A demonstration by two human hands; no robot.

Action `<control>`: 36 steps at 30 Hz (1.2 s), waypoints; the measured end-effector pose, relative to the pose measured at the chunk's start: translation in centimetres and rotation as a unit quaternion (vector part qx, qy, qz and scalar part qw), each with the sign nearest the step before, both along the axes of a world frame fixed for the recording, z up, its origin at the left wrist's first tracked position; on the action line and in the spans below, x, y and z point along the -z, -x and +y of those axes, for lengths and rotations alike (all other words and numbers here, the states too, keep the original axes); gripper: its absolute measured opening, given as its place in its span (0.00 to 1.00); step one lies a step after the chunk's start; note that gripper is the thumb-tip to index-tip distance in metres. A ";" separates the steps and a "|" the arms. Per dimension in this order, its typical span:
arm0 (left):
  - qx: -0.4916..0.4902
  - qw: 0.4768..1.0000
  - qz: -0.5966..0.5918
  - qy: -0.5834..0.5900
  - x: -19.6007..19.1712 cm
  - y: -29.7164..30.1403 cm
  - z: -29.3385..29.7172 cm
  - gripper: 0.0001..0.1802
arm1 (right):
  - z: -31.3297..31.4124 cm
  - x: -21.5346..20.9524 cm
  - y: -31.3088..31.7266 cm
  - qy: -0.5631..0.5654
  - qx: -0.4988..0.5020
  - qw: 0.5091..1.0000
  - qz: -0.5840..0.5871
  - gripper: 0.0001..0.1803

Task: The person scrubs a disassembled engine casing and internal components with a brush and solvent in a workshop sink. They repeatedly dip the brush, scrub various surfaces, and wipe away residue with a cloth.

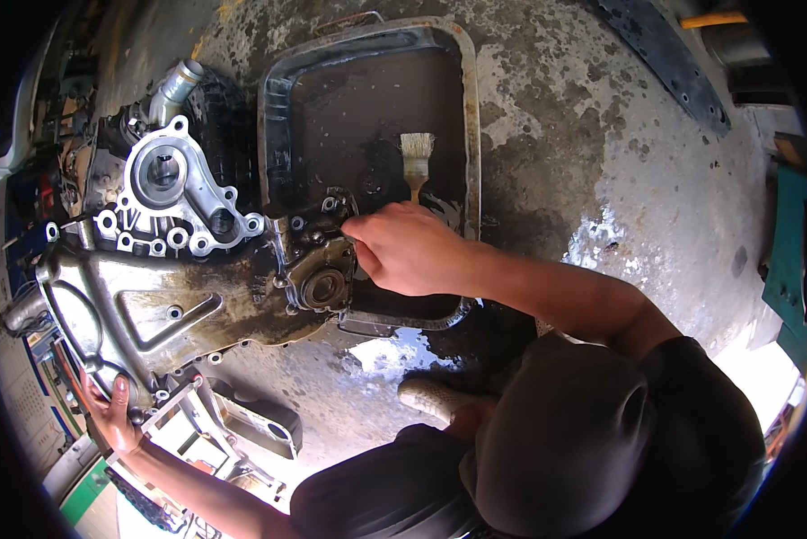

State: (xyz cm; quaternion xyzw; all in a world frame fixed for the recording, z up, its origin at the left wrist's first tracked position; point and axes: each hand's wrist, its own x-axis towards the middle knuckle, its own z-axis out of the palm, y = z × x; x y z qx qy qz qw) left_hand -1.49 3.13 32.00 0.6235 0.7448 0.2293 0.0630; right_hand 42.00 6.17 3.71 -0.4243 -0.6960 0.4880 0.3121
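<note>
A long, oil-stained metal engine timing cover [215,301] lies slantwise between my hands. Its far left end has my left hand [116,420] wrapped round it, thumb on the upper face. At the other end, by a round seal opening [322,289], the curled fingers of my right hand [414,250] pinch the cover's edge. This end overlaps a metal tray [471,117] holding dark liquid. A paintbrush [416,157] has its pale bristles pointing away from me over the tray. The brush's handle passes behind my right hand, so its lower end is hidden.
Beyond the cover stands a cleaner silver housing [161,184] with a pipe stub [183,79]. A pale metal frame [183,418] is near my left forearm. A long dark metal strip [668,67] lies at the far right. The concrete floor [547,117] is stained and wet.
</note>
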 end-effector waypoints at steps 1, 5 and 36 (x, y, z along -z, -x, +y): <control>0.007 1.000 -0.002 -0.001 0.0 0.4 0.0 0.42 | 0.7 -0.2 -0.1 -0.006 -0.006 1.000 0.023 0.06; 0.014 0.999 -0.030 0.003 -0.2 3.5 -0.2 0.40 | 2.5 1.3 -1.6 0.104 -0.077 0.990 0.047 0.09; -0.011 0.998 -0.063 0.009 0.2 2.4 -0.7 0.39 | -0.7 1.2 -1.2 -0.026 -0.015 0.998 -0.058 0.06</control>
